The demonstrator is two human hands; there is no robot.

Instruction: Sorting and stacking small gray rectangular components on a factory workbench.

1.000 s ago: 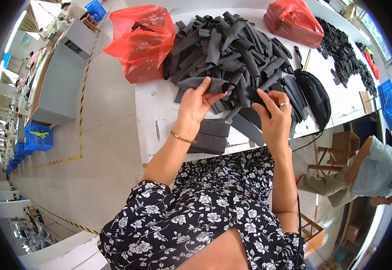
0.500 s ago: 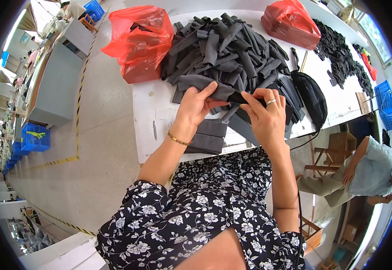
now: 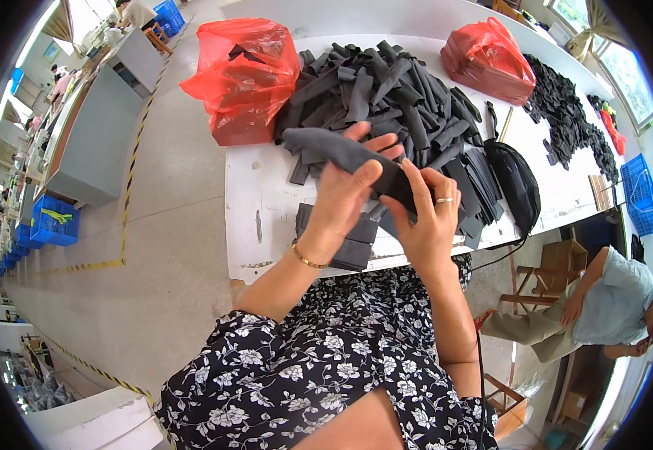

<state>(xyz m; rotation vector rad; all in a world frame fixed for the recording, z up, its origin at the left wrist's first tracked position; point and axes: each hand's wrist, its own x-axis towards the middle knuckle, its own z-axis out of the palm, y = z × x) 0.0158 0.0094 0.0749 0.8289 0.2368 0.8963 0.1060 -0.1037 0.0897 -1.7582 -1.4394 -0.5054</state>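
Between my hands is a dark grey fabric sleeve point(image 3: 330, 148), held slantwise above the table. A stiff black strip point(image 3: 400, 186) shows at its right end; how far it reaches inside is hidden. My left hand point(image 3: 343, 193) grips the sleeve's middle, thumb on top and fingers beneath, their tips showing past the far edge. At the right end my right hand point(image 3: 433, 217) pinches the strip and the sleeve's mouth between thumb and fingers. Just beyond lies a big heap of similar grey sleeves point(image 3: 386, 94). Flat, neatly laid grey pieces point(image 3: 352, 253) sit under my left wrist.
Fanned black flat strips point(image 3: 478, 184) and a black pouch point(image 3: 514, 180) lie to the right. Red plastic bags stand at the back left point(image 3: 247, 90) and back right point(image 3: 489, 60). Small dark pieces point(image 3: 570, 116) cover the far right. A seated person point(image 3: 611, 296) is at the right.
My right hand has come nearer and lower, with the sleeve now tilting down to the right. The left fingers have spread out beyond the sleeve. Less of the black strip sticks out.
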